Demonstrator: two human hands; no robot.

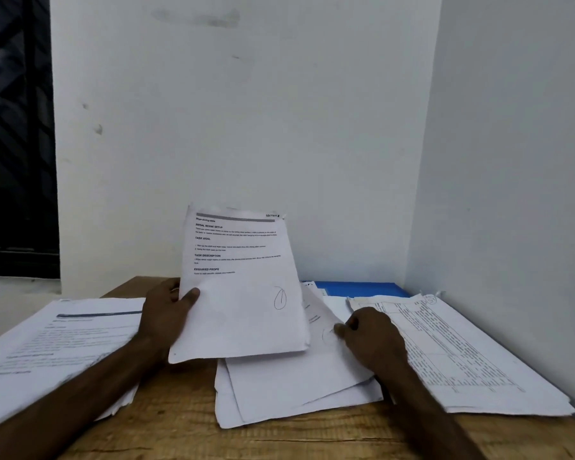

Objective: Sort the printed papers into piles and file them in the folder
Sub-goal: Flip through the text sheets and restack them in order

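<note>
Wooden desk (180, 423) set into a corner of white wall (246, 127). Left hand (166, 313) grips a thin sheaf (243, 293) of printed papers by its left edge, thumb across the front and fingers behind; the sheaf stands nearly upright, clear of the desk, with headed text on the upper half and a pen loop lower right. Right hand (369, 336) rests on the middle pile (296, 390), fingers curled with tips on the top sheet; whether they pinch it I cannot tell. The middle pile lies loosely fanned, directly below the sheaf. Left pile (63, 336) lies flat on the left side of the desk, under the left forearm. Right pile (462, 353), top sheet a dense table, lies against the side wall. Blue folder (362, 288) lies flat at the back, partly under papers.
</note>
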